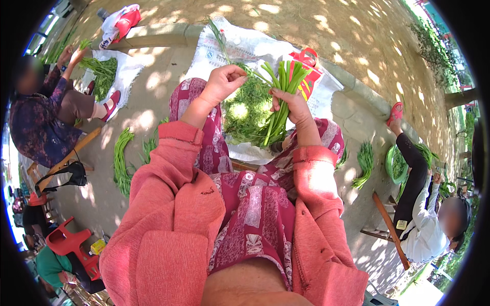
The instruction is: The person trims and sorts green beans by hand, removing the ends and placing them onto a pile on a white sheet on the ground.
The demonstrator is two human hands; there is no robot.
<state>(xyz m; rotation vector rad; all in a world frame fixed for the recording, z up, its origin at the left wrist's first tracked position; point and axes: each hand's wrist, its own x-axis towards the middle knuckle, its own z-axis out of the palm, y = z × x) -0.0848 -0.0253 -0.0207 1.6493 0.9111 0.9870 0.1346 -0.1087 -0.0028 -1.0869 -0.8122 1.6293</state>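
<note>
My right hand point(293, 105) grips a bunch of long green vegetable stems point(283, 80), cut ends pointing up and away from me. Leafy tops hang below the fist. Left of the bunch, my left hand point(226, 82) is raised with thumb and index finger nearly together. Whether a thin stem lies between those fingertips, I cannot tell. Beneath both hands a heap of feathery green leaves point(245, 101) rests on a white woven plastic sack point(206, 63) spread on the ground. A red carrier bag point(312, 74) lies on the sack, just beyond the bunch.
Bundles of greens lie on the pavement at left point(122, 153) and right point(365, 162). A low stone curb point(168, 34) runs behind the sack. Seated people work at left point(46, 114) and right point(425, 229). Near the latter is a green basin point(390, 164); a red plastic stool point(71, 239) lies lower left.
</note>
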